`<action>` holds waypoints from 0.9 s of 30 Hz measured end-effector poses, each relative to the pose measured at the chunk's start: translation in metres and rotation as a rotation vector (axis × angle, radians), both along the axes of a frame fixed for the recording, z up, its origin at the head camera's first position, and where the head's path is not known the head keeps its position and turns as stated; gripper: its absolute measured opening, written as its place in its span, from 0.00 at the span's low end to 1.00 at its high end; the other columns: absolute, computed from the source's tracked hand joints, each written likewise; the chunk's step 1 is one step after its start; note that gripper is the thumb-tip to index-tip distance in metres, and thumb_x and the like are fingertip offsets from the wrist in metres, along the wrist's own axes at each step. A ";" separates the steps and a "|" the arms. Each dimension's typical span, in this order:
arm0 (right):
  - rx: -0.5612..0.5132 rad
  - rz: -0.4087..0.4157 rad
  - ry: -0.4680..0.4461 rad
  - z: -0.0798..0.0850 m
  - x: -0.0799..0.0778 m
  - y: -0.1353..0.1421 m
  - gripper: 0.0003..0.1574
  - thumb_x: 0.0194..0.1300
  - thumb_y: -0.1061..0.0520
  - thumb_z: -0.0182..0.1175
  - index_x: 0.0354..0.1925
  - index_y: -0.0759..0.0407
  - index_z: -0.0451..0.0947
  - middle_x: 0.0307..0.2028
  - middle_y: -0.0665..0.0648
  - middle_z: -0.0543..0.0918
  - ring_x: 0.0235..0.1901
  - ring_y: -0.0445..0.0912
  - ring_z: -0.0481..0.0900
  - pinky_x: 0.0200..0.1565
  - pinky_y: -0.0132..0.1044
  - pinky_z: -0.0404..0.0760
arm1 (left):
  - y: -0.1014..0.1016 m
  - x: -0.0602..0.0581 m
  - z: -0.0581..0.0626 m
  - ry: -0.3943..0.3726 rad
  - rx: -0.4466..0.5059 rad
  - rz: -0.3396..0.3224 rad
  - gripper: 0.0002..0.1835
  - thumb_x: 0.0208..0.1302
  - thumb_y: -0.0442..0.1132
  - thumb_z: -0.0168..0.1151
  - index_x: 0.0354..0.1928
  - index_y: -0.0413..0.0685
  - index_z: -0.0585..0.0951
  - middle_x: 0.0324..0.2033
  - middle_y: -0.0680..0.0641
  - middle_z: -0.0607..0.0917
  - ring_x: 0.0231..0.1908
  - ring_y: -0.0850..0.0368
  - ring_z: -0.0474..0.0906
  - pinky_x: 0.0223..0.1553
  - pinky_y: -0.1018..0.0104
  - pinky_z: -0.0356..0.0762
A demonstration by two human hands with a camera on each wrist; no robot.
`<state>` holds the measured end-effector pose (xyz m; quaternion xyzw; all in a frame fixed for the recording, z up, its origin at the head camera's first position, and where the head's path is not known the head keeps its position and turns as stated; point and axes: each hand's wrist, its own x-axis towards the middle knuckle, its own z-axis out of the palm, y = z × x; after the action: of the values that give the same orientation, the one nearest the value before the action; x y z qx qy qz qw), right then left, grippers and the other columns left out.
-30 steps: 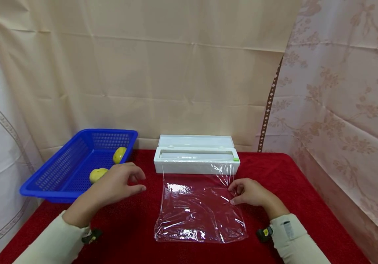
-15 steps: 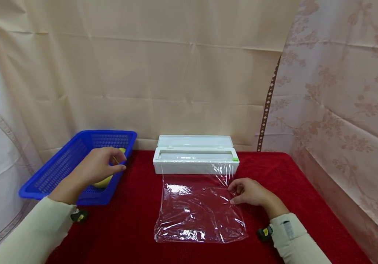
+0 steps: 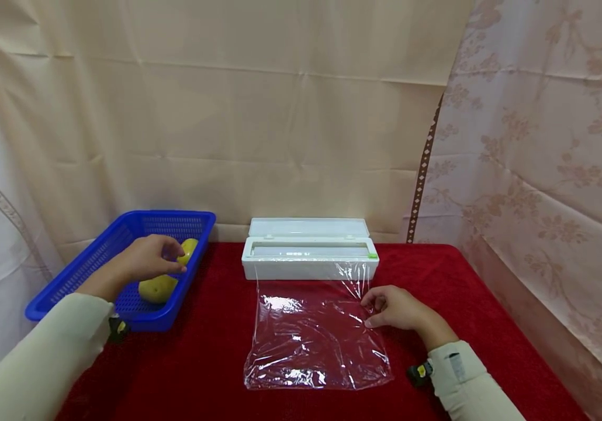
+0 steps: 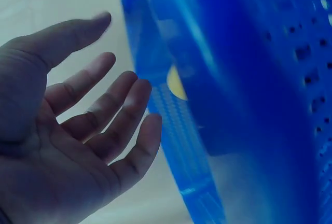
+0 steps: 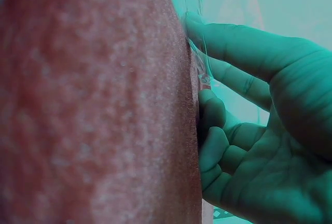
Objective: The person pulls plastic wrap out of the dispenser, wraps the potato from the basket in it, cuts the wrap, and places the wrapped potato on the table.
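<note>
My left hand hovers over the blue plastic basket, fingers loosely bent with nothing between them. Close below its fingertips lie two yellow fruits: one at the near side, another against the right wall. In the left wrist view the palm faces the basket's side. A sheet of cling film is drawn out toward me from a white dispenser box. My right hand rests at the film's right edge, thumb and forefinger apart and touching it; its other fingers curl in the right wrist view.
The dispenser's clear lid stands raised at the back, and a green slider sits at its right end. A red cloth covers the table. Beige curtain hangs behind, and patterned fabric closes off the right side.
My left hand has moved left, from beside the basket to above the fruits inside it. The right hand and the film have stayed in place.
</note>
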<state>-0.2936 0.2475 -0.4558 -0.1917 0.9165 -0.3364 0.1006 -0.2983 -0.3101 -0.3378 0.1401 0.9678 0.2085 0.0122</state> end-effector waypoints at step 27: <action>0.003 -0.005 -0.001 0.000 0.002 0.000 0.22 0.52 0.54 0.81 0.45 0.52 0.85 0.29 0.54 0.79 0.32 0.47 0.75 0.33 0.41 0.74 | -0.056 -0.028 -0.004 -0.345 0.051 0.078 0.38 0.60 0.54 0.76 0.60 0.31 0.76 0.60 0.26 0.79 0.56 0.31 0.80 0.41 0.43 0.85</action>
<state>-0.2920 0.2474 -0.4558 -0.1893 0.9173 -0.3355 0.1007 -0.3267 -0.3666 -0.3414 0.0648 0.9505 0.2542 0.1663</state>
